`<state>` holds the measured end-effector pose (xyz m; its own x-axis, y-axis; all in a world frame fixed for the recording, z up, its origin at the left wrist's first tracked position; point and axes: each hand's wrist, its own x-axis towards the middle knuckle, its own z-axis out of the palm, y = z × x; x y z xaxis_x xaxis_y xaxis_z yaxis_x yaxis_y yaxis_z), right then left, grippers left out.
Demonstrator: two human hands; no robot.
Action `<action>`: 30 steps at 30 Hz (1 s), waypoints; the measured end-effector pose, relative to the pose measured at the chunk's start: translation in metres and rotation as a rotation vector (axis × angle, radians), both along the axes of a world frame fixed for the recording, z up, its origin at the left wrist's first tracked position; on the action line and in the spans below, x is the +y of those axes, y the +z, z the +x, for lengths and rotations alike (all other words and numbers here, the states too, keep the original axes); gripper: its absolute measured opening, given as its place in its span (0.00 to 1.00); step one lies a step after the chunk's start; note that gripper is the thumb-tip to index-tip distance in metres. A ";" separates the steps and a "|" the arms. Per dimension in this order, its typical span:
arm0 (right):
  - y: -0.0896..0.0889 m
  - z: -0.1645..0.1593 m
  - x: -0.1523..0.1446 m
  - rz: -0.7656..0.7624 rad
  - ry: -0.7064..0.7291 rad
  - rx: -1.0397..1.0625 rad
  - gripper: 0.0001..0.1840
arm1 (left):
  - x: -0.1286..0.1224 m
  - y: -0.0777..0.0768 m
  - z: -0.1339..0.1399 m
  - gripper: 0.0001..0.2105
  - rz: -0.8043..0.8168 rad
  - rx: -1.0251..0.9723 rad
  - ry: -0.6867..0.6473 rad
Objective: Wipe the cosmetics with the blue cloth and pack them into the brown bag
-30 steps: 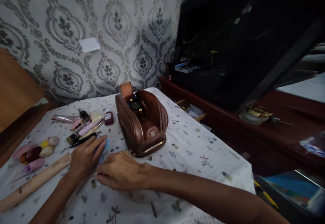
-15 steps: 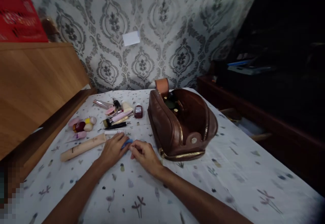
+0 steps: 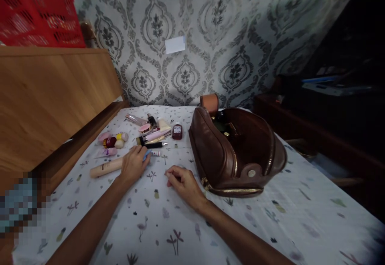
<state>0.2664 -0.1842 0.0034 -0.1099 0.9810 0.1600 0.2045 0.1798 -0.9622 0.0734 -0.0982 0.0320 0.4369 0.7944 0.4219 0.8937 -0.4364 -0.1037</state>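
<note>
My left hand (image 3: pixel 134 165) is closed around a small blue object (image 3: pixel 146 154) that peeks out past the fingers; its kind is unclear. That hand rests beside a long beige tube (image 3: pixel 106 167) and a white stick-shaped tube (image 3: pixel 155 153), both partly hidden by it. My right hand (image 3: pixel 184 185) hovers low over the cloth with thumb and forefinger pinched; whether anything is between them is hidden. To its right stands a brown leather toiletry bag (image 3: pixel 215 148), unzipped and gaping, with dark items inside.
Behind my left hand lie makeup items: a pink compact (image 3: pixel 144 128), a black pen (image 3: pixel 155 145), a small dark red bottle (image 3: pixel 177 132) and several small tubes. A wooden cabinet (image 3: pixel 60 96) borders the left, under a red basket (image 3: pixel 45 16). Patterned cloth (image 3: pixel 162 225) covers the table.
My hands have moved apart; the right one has come away from the blue object, which stays with the left. The view has turned left, shifting everything rightward.
</note>
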 end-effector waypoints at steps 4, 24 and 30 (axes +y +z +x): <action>0.001 0.000 0.000 0.008 0.006 -0.007 0.10 | 0.016 0.000 -0.012 0.14 0.025 0.011 -0.073; 0.005 0.000 -0.001 0.027 0.006 -0.019 0.10 | 0.016 -0.001 -0.004 0.17 -0.002 0.107 0.258; 0.002 0.001 -0.001 0.007 0.016 -0.010 0.10 | 0.031 0.012 -0.003 0.13 -0.066 -0.036 0.208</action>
<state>0.2673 -0.1851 0.0053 -0.1276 0.9779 0.1657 0.2114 0.1901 -0.9587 0.0705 -0.0674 0.0436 0.2468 0.8923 0.3780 0.9677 -0.2475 -0.0476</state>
